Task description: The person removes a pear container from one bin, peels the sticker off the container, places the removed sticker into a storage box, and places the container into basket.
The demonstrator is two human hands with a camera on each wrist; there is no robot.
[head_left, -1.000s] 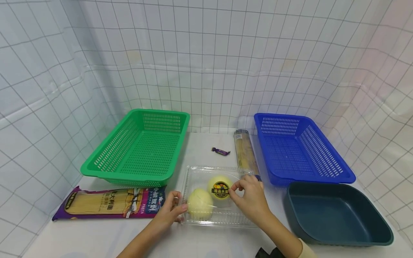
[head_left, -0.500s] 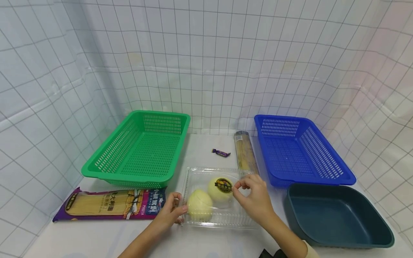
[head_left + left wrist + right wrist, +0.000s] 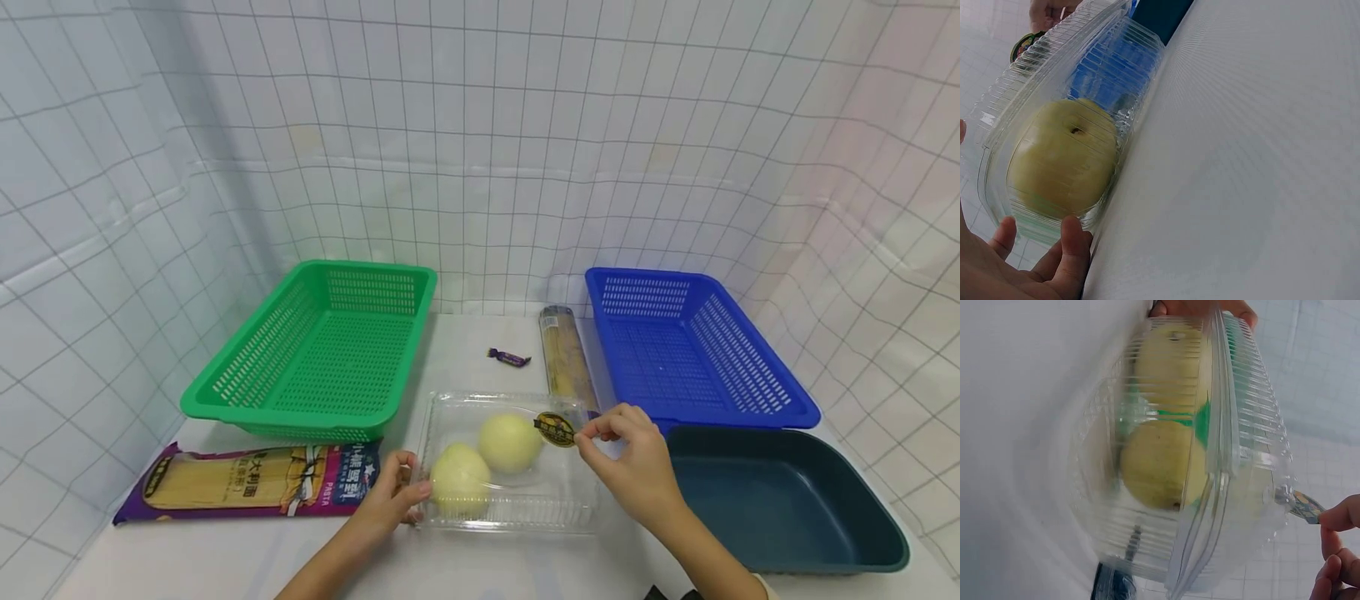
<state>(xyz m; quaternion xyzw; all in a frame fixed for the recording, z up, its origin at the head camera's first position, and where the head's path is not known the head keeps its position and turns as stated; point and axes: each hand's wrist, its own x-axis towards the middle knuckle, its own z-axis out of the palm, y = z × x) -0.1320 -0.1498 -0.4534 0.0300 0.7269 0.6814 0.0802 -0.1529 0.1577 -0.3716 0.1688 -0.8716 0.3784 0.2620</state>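
Note:
A clear plastic clamshell box [image 3: 543, 500], lid down, lies at the middle front of the table. Through it show two pale yellow round fruits [image 3: 510, 443], side by side in its left and middle part. My left hand [image 3: 393, 493] grips the box's left end, thumb on top and fingers at the side. Between thumb and forefinger, my right hand [image 3: 633, 462] pinches the edge of a black and gold oval sticker [image 3: 555, 428] above the lid's right part. In the right wrist view, the sticker [image 3: 1305, 506] stands up at the lid; whether it still sticks there I cannot tell.
A green basket [image 3: 408, 350] stands back left, a blue basket [image 3: 765, 367] back right, and a dark teal tub [image 3: 862, 492] front right. One pasta pack [image 3: 247, 483] lies left, another long pack [image 3: 566, 358] behind the box. A purple-wrapped candy [image 3: 509, 357] lies between the baskets.
My right hand has moved right, drawing the sticker from over the rear fruit to the lid's right part. My left hand keeps its grip on the box.

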